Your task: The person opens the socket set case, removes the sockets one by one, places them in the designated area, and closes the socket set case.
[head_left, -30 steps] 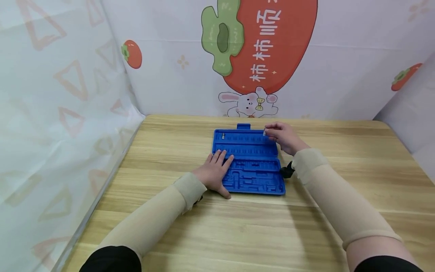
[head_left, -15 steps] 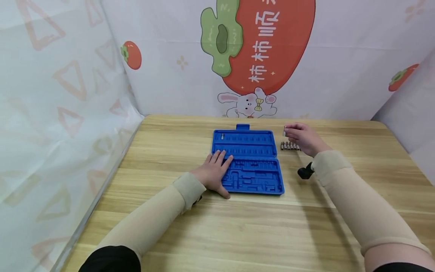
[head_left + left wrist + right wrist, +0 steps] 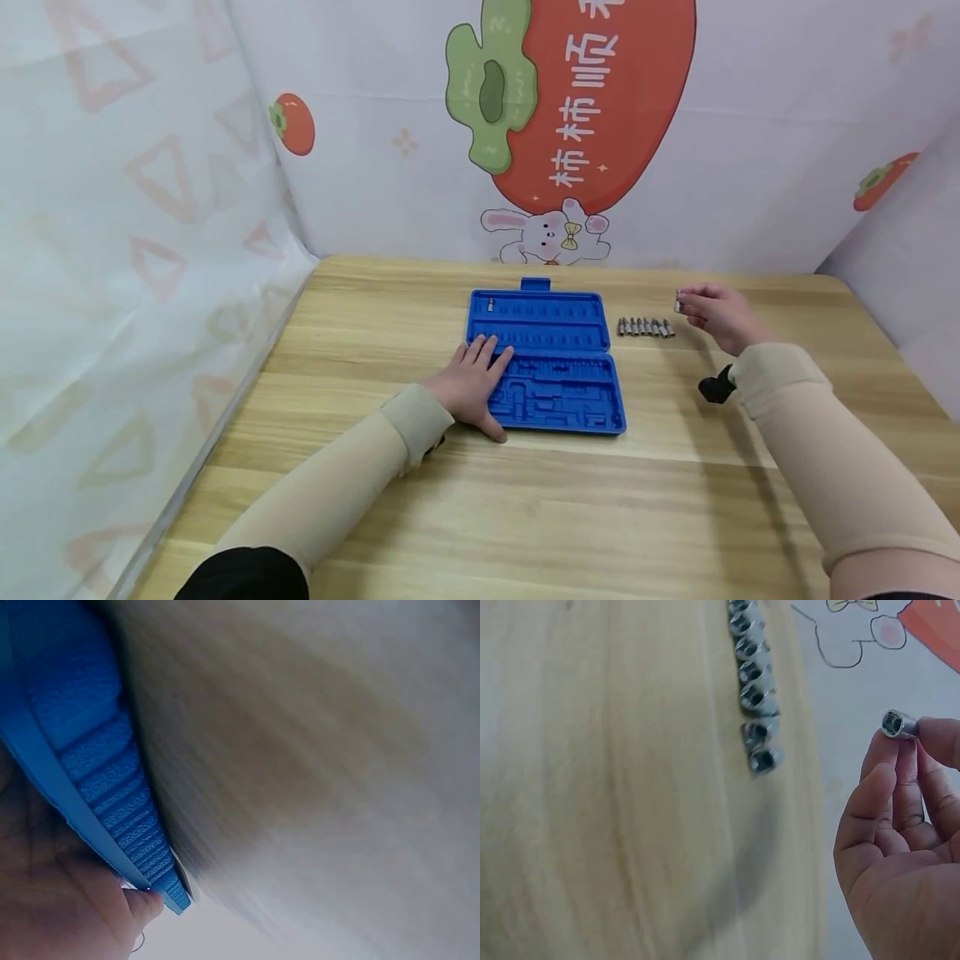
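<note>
A blue plastic socket case (image 3: 558,392) lies opened flat on the table, its moulded slots facing up. My left hand (image 3: 468,387) rests spread over the case's left edge; in the left wrist view the palm lies against the ribbed blue side (image 3: 112,772). My right hand (image 3: 720,317) pinches a small silver socket (image 3: 898,724) between thumb and fingers, above the table. Its hollow end shows in the right wrist view. Below and left of that hand, several matching sockets (image 3: 645,327) stand in a row. One socket (image 3: 491,305) sits in the upper left of the case.
The wooden table (image 3: 525,517) extends around the case. A white curtain (image 3: 127,250) hangs along the left side, and a printed cloth (image 3: 375,183) with a persimmon and a rabbit backs the table. A black wrist device (image 3: 716,386) hangs beneath the right sleeve.
My right hand has carried the socket from the case's upper right corner rightward, past the row of sockets, which came into view. The left hand has stayed on the case.
</note>
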Available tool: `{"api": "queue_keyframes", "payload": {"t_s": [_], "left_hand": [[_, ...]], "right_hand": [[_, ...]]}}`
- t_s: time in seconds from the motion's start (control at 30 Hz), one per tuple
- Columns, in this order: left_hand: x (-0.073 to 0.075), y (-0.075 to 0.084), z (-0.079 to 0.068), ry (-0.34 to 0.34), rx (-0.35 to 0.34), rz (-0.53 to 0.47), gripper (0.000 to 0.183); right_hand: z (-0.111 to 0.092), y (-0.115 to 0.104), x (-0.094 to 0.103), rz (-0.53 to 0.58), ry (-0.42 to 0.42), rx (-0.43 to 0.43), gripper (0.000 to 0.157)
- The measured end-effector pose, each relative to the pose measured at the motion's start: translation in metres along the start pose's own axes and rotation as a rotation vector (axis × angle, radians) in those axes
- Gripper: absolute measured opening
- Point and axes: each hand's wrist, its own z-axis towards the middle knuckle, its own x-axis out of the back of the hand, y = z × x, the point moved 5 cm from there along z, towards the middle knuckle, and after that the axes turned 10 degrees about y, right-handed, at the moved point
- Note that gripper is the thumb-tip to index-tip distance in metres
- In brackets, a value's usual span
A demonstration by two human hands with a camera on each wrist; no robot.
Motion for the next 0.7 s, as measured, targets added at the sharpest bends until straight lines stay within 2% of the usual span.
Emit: {"api": "queue_keyframes", "payload": {"t_s": [0.17,0.4,0.7], "left_hand": [[0.001,-0.002,0.000,0.016,0.003,-0.005,0.134],[0.000,0.000,0.001,0.006,0.009,-0.005,0.135],[0.000,0.001,0.001,0.003,0.012,-0.031,0.134]], "right_hand": [[0.003,0.010,0.008,-0.185,0.012,0.015,0.040],[0.008,0.023,0.016,-0.347,0.017,-0.001,0.033],[0.013,0.026,0.014,-0.498,0.001,0.001,0.042]]}}
